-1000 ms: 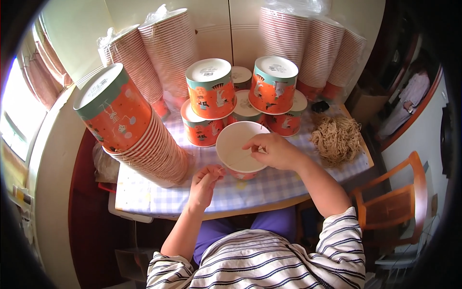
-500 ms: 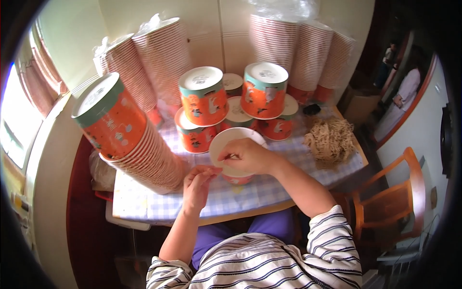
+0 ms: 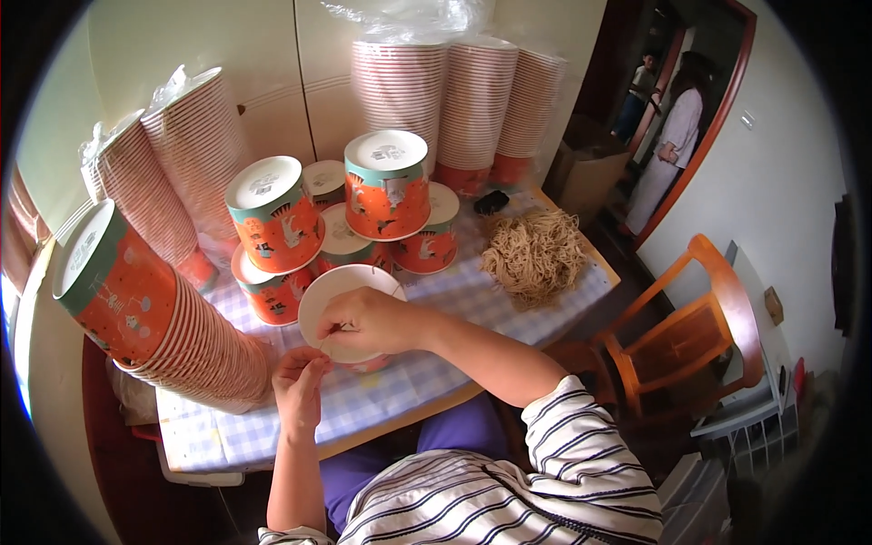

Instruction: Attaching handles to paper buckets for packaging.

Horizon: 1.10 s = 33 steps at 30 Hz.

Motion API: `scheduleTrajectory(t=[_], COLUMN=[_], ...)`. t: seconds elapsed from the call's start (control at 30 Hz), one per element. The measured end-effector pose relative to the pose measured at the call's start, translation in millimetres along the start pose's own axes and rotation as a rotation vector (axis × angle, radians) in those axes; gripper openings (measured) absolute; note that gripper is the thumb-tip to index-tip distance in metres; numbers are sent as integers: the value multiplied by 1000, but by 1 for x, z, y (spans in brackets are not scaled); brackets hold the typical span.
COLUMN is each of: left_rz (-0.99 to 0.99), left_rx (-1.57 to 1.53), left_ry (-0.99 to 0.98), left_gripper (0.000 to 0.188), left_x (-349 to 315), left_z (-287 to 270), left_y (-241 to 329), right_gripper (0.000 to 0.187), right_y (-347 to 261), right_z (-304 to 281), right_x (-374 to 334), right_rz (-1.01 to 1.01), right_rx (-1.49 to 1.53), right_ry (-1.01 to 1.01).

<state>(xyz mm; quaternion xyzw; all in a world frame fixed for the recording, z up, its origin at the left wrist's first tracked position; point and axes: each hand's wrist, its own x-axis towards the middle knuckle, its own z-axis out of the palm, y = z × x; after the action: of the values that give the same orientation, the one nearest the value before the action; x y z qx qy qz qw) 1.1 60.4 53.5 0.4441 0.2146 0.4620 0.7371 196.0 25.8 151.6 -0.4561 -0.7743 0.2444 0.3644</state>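
A white-lined paper bucket (image 3: 315, 295) stands at the table's near edge, its open mouth facing up. My right hand (image 3: 377, 321) reaches over the mouth, fingertips pinched. Just left of the bucket, my left hand (image 3: 300, 386) is closed in a pinch, its fingertips close to the right hand's. Between them runs what looks like a thin tan cord, mostly hidden by the fingers. A short bit of cord shows at the bucket's right rim. Behind stand several upturned orange-and-green paper buckets (image 3: 388, 195), two of them stacked on others.
A tall leaning stack of nested buckets (image 3: 154, 313) rises at the left. Plastic-wrapped stacks (image 3: 398, 95) line the wall. A tangled pile of tan cords (image 3: 534, 257) lies at the right on the checked tablecloth (image 3: 436, 350). A wooden chair (image 3: 681, 341) stands right; two people are in the doorway.
The view has swung right, so the table and buckets sit further left in it. Both hands keep their pinched pose by the bucket's mouth.
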Motion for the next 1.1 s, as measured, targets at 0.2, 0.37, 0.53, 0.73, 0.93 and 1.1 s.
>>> scheduleTrajectory(t=[0.2,0.37,0.53,0.73,0.93,1.1], left_rz=[1,30,66,58,61,72], left_rx=[71,112,156,209,164,121], left_ry=[25,12,38,20,-6,-64], left_gripper=[13,12,12,17,17,18], left_x=[1,0,-8,-3,-4,-4], left_z=[0,0,-4,-5,1,4], left_y=[-1,-3,3,-1,-4,1], right_gripper=[15,13,12,13,17,14], right_y=[3,1,-7,-2,-10,-18], right_z=[5,7,15,5,-7,-4], right_x=[3,5,12,14,15,24], right_rz=[-43,-58,-53,-107,18,51], right_rx=[37,43,57,-27,3,57], right_ry=[27,41,-16,-15,-211,-260])
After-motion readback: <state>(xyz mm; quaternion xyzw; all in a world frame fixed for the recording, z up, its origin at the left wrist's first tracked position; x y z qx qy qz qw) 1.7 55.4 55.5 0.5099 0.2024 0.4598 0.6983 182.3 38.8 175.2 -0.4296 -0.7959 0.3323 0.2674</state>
